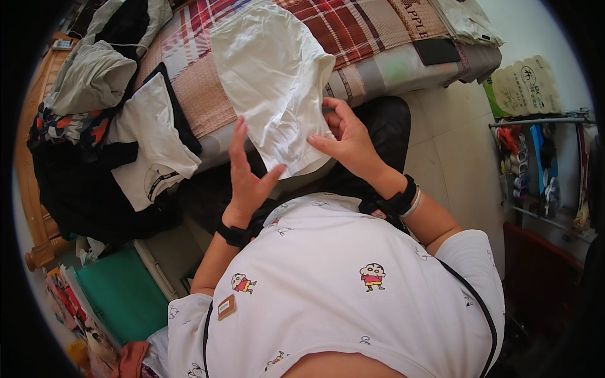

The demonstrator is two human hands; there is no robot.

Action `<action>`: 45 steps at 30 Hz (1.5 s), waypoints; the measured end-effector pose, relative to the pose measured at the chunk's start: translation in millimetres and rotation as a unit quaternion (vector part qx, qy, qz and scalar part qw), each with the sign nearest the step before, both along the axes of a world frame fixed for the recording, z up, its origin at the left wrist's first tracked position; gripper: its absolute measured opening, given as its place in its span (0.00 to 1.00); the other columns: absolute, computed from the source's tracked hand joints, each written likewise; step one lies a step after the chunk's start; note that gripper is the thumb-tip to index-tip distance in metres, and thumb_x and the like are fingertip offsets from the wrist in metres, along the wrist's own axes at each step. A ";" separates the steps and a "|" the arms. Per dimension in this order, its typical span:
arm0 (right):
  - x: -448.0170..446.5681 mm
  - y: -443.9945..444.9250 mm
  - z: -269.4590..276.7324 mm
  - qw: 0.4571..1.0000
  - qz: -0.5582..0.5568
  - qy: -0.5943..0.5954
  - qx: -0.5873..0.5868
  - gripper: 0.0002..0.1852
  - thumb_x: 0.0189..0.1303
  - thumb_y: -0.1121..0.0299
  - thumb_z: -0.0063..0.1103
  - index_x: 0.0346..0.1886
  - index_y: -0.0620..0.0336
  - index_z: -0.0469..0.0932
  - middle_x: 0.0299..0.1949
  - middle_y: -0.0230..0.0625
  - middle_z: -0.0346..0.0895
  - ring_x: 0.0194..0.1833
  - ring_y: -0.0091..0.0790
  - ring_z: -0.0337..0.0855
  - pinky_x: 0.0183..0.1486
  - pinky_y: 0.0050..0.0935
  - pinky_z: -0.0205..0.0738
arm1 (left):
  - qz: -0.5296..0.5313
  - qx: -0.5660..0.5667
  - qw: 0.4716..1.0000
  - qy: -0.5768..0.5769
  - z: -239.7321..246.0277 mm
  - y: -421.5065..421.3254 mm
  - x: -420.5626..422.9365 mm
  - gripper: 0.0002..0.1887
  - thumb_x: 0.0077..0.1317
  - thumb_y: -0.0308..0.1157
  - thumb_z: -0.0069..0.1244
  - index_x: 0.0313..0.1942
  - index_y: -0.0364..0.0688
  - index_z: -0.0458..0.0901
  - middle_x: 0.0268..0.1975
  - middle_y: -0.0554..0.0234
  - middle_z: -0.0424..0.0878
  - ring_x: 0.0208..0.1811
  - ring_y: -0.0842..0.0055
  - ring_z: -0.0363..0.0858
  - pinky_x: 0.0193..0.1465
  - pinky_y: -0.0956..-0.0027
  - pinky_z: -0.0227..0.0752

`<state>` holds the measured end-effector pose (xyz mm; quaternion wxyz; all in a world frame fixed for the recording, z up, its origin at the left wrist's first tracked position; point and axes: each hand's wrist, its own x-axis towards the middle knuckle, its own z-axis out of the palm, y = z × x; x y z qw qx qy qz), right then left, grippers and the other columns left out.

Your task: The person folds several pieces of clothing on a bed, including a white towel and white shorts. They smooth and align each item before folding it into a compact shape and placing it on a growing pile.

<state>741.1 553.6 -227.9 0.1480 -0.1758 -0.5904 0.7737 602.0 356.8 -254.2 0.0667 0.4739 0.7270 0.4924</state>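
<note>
A white cloth garment [269,80], probably a pair of shorts folded lengthwise, lies over the bed's near edge, its lower end hanging toward me. My right hand [350,141] has this garment's right edge between thumb and curled fingers, close to the hem. Beside the left edge of the cloth, my left hand [250,182] is raised with thumb and fingers spread, holding nothing. Its thumb tip is near the lower left corner; whether it touches the fabric I cannot tell. Creases run across the lower half of the garment.
A plaid bedsheet [350,28] covers the bed. To the left are a white T-shirt [151,127], a grey garment [94,78] and dark clothes [94,198]. A black flat item [437,51] lies near folded light clothes [465,21]. At right stands a metal rack [543,120] with shoes.
</note>
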 end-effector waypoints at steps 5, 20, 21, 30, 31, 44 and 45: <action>-38.8 -22.7 18.2 0.995 0.063 0.077 -0.028 0.37 0.59 0.72 0.67 0.70 0.67 0.58 0.46 0.38 0.78 0.48 0.26 0.80 0.51 0.26 0.76 | -0.115 0.046 0.992 -0.001 38.1 28.4 2.2 0.60 0.50 0.43 0.73 0.75 0.35 0.48 0.77 0.42 0.53 0.75 0.56 0.60 0.75 0.54 0.57; -72.3 -14.6 -1.7 0.993 0.024 0.028 -0.108 0.11 0.67 0.64 0.63 0.46 0.59 0.75 0.37 0.25 0.80 0.38 0.17 0.78 0.44 0.20 0.73 | 0.029 0.171 0.928 -0.330 36.7 24.0 -7.6 0.19 0.78 0.33 0.42 0.63 0.34 0.73 0.53 0.64 0.81 0.52 0.85 0.76 0.58 0.78 0.67; -69.0 -13.2 -3.4 0.995 0.018 0.030 -0.091 0.09 0.67 0.66 0.62 0.45 0.59 0.75 0.37 0.25 0.80 0.38 0.17 0.78 0.44 0.20 0.73 | 0.031 0.174 0.927 -0.332 35.3 23.7 -8.7 0.18 0.78 0.33 0.42 0.62 0.34 0.74 0.53 0.64 0.81 0.52 0.86 0.75 0.58 0.78 0.67; -38.6 0.9 -6.0 0.961 -0.051 0.027 -0.271 0.09 0.62 0.75 0.55 0.46 0.59 0.73 0.40 0.30 0.78 0.39 0.22 0.80 0.45 0.24 0.78 | 0.063 0.149 0.981 -0.110 36.3 24.9 -9.1 0.15 0.72 0.22 0.46 0.58 0.36 0.76 0.52 0.65 0.80 0.42 0.85 0.74 0.47 0.78 0.69; -38.8 -0.2 -5.1 0.959 -0.050 0.039 -0.275 0.10 0.63 0.75 0.55 0.47 0.60 0.73 0.41 0.31 0.78 0.40 0.22 0.80 0.46 0.26 0.79 | 0.061 0.145 0.985 -0.069 37.9 26.5 -7.1 0.16 0.71 0.20 0.46 0.58 0.36 0.77 0.51 0.64 0.80 0.41 0.84 0.74 0.44 0.78 0.70; -53.2 -8.3 3.9 0.957 -0.026 0.084 -0.277 0.12 0.65 0.74 0.57 0.50 0.63 0.71 0.42 0.35 0.79 0.41 0.25 0.83 0.43 0.26 0.81 | -0.040 0.050 0.986 0.152 72.7 33.0 1.4 0.22 0.51 0.23 0.60 0.49 0.41 0.82 0.40 0.55 0.80 0.37 0.63 0.80 0.36 0.66 0.75; -53.4 -8.5 4.5 0.958 -0.028 0.086 -0.273 0.12 0.65 0.75 0.57 0.50 0.63 0.71 0.42 0.35 0.79 0.41 0.25 0.83 0.43 0.26 0.81 | -0.036 0.045 0.985 0.160 74.9 33.8 2.9 0.23 0.49 0.24 0.61 0.49 0.42 0.82 0.40 0.55 0.80 0.38 0.61 0.80 0.37 0.65 0.75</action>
